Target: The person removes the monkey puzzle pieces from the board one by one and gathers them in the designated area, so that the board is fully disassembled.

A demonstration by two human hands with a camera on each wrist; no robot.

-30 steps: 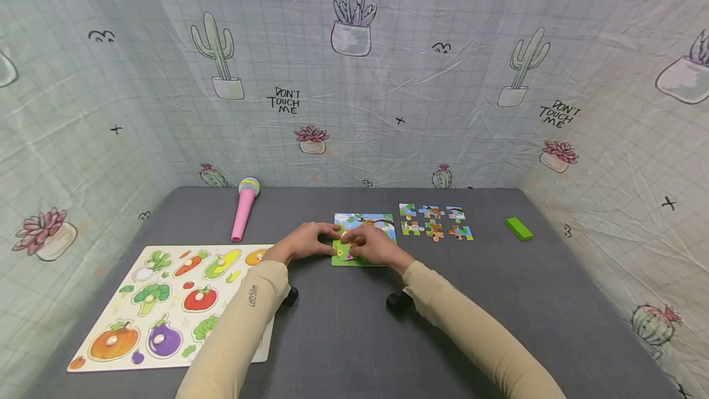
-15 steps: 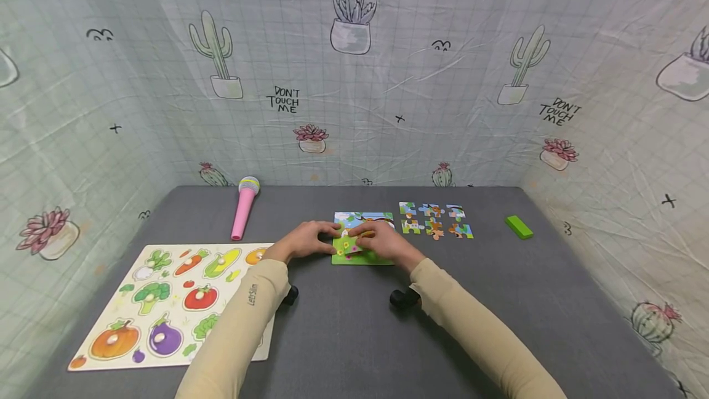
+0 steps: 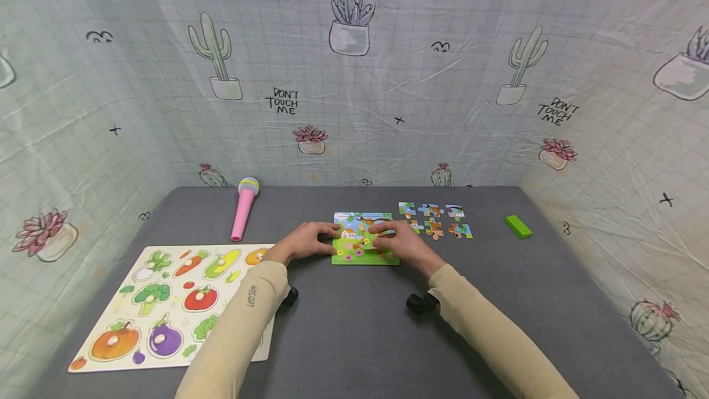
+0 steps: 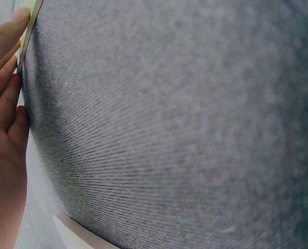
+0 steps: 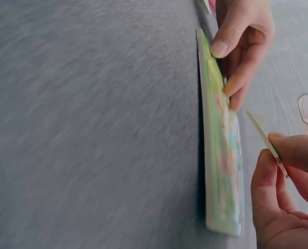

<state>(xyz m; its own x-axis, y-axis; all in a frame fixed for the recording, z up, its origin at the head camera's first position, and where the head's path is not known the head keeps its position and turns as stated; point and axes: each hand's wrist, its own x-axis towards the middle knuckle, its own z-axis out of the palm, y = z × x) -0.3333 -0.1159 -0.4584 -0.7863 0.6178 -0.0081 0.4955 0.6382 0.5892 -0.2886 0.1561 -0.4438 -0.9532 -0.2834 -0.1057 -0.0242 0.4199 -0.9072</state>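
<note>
A square picture puzzle board, with a house and flowers printed on green and blue, lies flat at mid-table. My left hand rests at its left edge, with thumb and fingertips spread along the border. Over the board's right half, my right hand pinches a thin puzzle piece between thumb and fingers. The right wrist view shows this piece tilted and raised off the board. Part of the board's right side is hidden by the right hand. In the left wrist view, the left fingers touch the board's edge.
Several loose puzzle pieces lie in two rows right of the board. A green block sits farther right. On the left are a pink microphone and a large vegetable board with knobs, partly under the left arm. Printed cloth walls enclose the table.
My right hand has moved rightward across the puzzle board with the puzzle piece, uncovering the house picture. The left hand has stayed at the board's left edge.
</note>
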